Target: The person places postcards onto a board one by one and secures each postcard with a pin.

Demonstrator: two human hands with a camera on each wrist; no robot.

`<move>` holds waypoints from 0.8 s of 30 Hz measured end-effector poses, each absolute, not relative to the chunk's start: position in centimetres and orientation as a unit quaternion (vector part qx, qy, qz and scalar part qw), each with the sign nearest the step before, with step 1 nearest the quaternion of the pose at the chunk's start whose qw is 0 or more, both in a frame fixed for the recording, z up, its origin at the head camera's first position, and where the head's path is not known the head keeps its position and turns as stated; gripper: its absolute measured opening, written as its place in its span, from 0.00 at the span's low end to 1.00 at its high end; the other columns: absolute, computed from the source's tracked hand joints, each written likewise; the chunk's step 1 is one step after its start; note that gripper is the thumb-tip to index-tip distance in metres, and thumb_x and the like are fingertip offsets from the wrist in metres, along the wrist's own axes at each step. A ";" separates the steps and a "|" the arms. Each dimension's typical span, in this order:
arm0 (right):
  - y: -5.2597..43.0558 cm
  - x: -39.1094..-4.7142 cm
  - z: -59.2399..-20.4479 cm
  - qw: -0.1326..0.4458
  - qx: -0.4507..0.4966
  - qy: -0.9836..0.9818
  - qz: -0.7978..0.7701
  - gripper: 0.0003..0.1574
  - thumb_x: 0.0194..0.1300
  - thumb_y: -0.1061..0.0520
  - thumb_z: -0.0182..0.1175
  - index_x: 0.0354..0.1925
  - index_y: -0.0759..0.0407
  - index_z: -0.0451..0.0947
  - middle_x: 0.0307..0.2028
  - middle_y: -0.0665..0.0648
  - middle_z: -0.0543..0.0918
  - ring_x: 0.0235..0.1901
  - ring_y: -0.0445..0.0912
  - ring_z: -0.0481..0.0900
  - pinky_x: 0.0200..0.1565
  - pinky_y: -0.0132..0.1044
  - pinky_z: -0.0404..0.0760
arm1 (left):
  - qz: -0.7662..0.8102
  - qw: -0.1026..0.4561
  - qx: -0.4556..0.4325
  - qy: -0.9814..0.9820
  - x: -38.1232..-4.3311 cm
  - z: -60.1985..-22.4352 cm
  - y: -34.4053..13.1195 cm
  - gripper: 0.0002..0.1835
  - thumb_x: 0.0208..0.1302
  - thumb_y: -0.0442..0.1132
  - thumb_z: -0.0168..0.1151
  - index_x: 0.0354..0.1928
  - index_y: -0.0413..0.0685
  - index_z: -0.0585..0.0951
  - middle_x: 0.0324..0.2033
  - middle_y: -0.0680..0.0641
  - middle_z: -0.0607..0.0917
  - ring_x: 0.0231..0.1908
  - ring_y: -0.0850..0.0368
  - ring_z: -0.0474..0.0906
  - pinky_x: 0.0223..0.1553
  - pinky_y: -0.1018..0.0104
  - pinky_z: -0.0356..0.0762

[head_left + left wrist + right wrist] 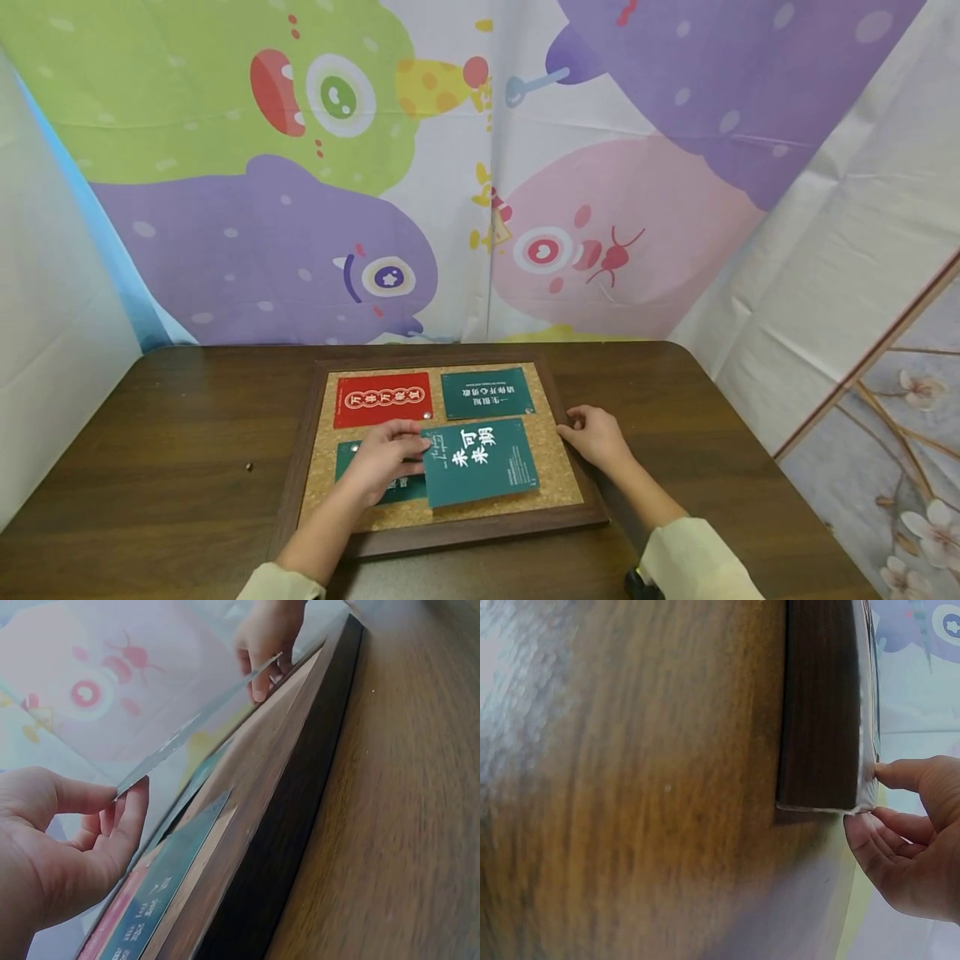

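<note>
A dark-framed cork board lies on the table. My left hand pinches a green card with white lettering by its left edge, between thumb and fingers. That card is tilted above the cork, as its thin edge in the left wrist view shows. Below it, another green card is partly hidden by my left hand and the held card. At the board's right side, my right hand grips the wooden frame, thumb on the top rim and fingers against the outer side.
On the cork's far half are a red card and a green card, each with a shiny pin at a corner. A tiny brown bit lies on the table to the left. A cartoon-print curtain hangs behind the table.
</note>
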State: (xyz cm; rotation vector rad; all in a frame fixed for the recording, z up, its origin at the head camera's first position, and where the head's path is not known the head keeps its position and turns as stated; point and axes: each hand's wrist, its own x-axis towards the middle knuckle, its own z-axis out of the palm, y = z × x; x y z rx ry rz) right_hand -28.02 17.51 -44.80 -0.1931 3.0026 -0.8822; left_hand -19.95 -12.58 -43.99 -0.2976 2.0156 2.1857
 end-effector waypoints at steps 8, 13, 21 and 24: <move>17.6 -28.1 -45.1 0.003 -0.064 0.958 -0.281 0.23 0.59 0.56 0.63 0.48 0.70 0.77 0.27 0.56 0.78 0.26 0.44 0.71 0.29 0.36 0.70 | 0.731 0.080 -0.104 0.670 -20.3 -44.3 -11.7 0.14 0.62 0.29 0.56 0.49 0.32 0.72 0.34 0.44 0.76 0.30 0.58 0.77 0.33 0.63 0.83; 17.6 -28.2 -45.1 -0.002 -0.063 0.959 -0.277 0.23 0.59 0.55 0.63 0.48 0.70 0.77 0.28 0.56 0.79 0.27 0.45 0.72 0.31 0.38 0.72 | 0.732 0.079 -0.108 0.668 -20.7 -44.6 -11.3 0.13 0.62 0.29 0.56 0.48 0.32 0.72 0.33 0.44 0.76 0.30 0.58 0.77 0.32 0.64 0.82; 17.6 -28.2 -45.0 -0.004 -0.060 0.958 -0.281 0.23 0.58 0.55 0.63 0.48 0.70 0.77 0.28 0.57 0.79 0.28 0.45 0.72 0.31 0.38 0.73 | 0.733 0.084 -0.110 0.666 -21.1 -44.7 -10.5 0.12 0.62 0.28 0.56 0.47 0.32 0.72 0.31 0.45 0.76 0.29 0.59 0.76 0.32 0.63 0.82; 17.6 -28.2 -45.1 -0.003 -0.059 0.958 -0.280 0.23 0.58 0.55 0.63 0.49 0.70 0.77 0.29 0.57 0.80 0.28 0.45 0.73 0.32 0.39 0.74 | 0.731 0.080 -0.105 0.669 -21.2 -44.7 -10.2 0.13 0.62 0.28 0.56 0.47 0.30 0.72 0.31 0.45 0.76 0.29 0.59 0.76 0.32 0.63 0.83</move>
